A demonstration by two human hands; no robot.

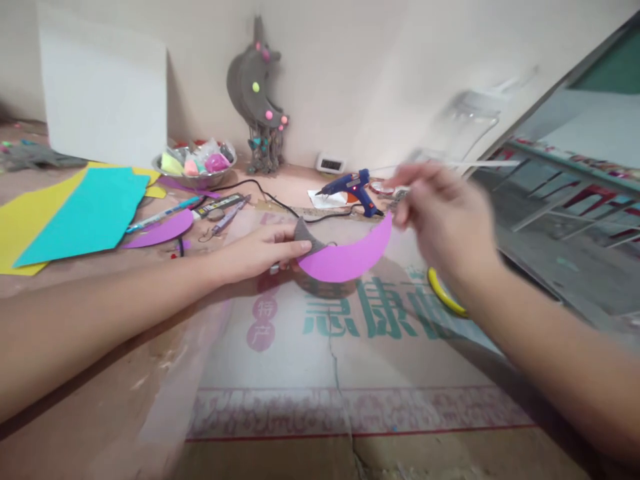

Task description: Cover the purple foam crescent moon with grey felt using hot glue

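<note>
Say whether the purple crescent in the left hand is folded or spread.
Spread: beyond the left hand, the purple crescent shows one broad face with no visible crease.

– Looks like what?
– Like a flat purple crescent (350, 261), with a dark grey section (306, 237) at the left end.
– Set at what angle?
– Bowed downward like a shallow bowl, pointing up at the right tip.
– And held where?
– Pinched at the grey end in the left hand (265, 248), just above the printed sheet (280, 367).
</note>
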